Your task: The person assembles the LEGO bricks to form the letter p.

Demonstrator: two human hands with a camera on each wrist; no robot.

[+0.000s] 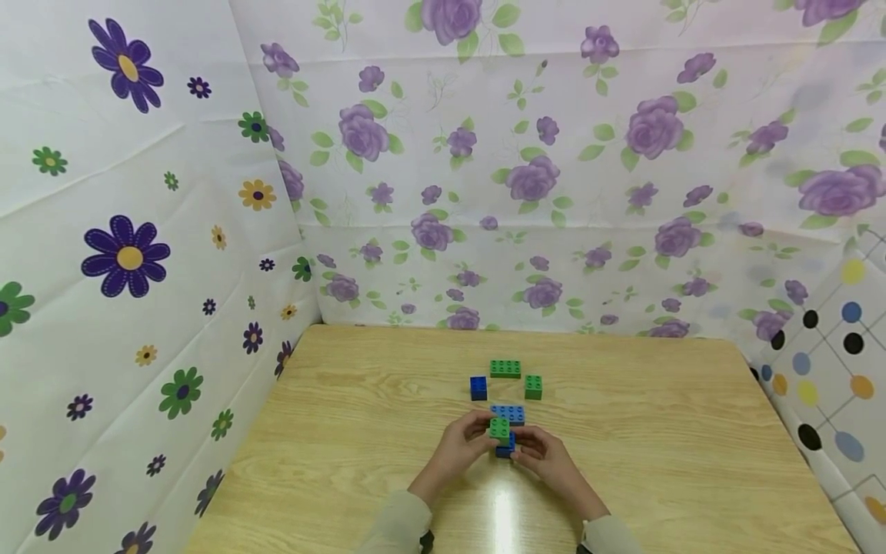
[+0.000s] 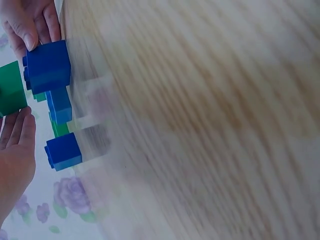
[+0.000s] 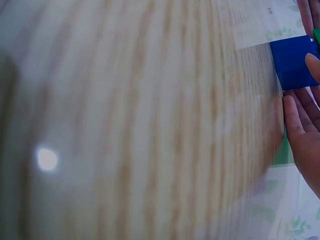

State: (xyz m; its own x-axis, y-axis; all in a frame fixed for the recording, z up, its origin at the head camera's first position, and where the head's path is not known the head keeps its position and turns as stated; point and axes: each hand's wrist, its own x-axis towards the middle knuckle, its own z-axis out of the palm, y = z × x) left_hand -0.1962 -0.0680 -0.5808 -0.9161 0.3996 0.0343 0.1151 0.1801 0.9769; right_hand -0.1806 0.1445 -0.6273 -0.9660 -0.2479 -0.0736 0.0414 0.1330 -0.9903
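In the head view my left hand (image 1: 458, 448) pinches a green block (image 1: 500, 428), held over the left part of a dark blue block (image 1: 504, 452). My right hand (image 1: 552, 462) holds that dark blue block from the right with fingers and thumb. The left wrist view shows the green block (image 2: 12, 89) in my left hand (image 2: 17, 155), apart from the studs of the dark blue block (image 2: 49, 66), which my right hand (image 2: 35, 22) grips. In the right wrist view, my right hand (image 3: 306, 135) has its thumb on the blue block (image 3: 294, 62).
Just beyond my hands lies a lighter blue block (image 1: 512, 414) with several studs. Farther back on the wooden table (image 1: 360, 400) are a small dark blue block (image 1: 478, 388), a long green block (image 1: 505, 368) and a smaller green block (image 1: 533, 386). Flowered cloth surrounds the table.
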